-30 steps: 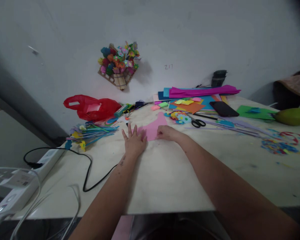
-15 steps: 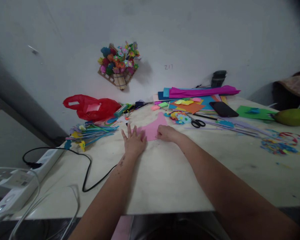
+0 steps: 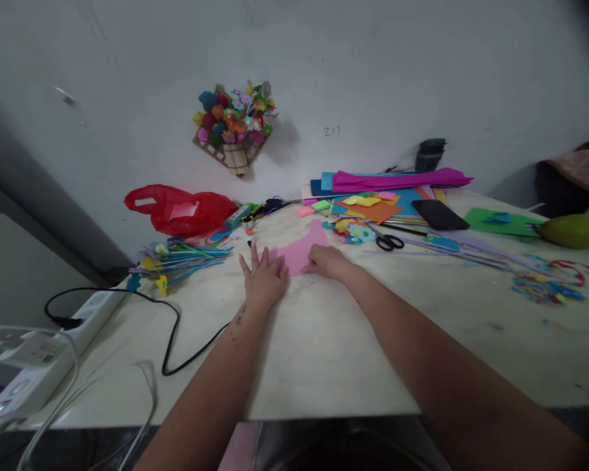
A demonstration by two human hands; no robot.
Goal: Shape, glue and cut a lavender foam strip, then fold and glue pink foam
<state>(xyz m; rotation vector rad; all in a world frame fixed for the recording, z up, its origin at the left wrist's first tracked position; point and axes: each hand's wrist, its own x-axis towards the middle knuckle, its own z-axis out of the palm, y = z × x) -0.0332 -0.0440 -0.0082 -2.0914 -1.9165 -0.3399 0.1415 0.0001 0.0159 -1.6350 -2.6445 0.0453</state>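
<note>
Near the middle of the tabletop [image 3: 324, 366], a pink craft sheet [image 3: 297, 254] with a curved upper edge lies flat between the person's two hands. The left hand [image 3: 266, 278] is palm down with fingers spread, its grip open, the fingertips on the inner side resting on the sheet's left part. The right hand [image 3: 330, 263] has its fingers curled at the sheet's lower right edge; whether its grip pinches the sheet or merely presses on it cannot be told. Just beyond the right hand, to its right, lie black-handled scissors [image 3: 389, 243], next to a cluster of paper flowers [image 3: 356, 230]. Farther right, a dark smartphone [image 3: 440, 214] lies near a green sheet [image 3: 513, 224]; nearer the person are small multicoloured scraps [image 3: 550, 288]. To the left, stemmed craft flowers [image 3: 177, 261] lie in front of a red plastic bag [image 3: 201, 212].
</note>
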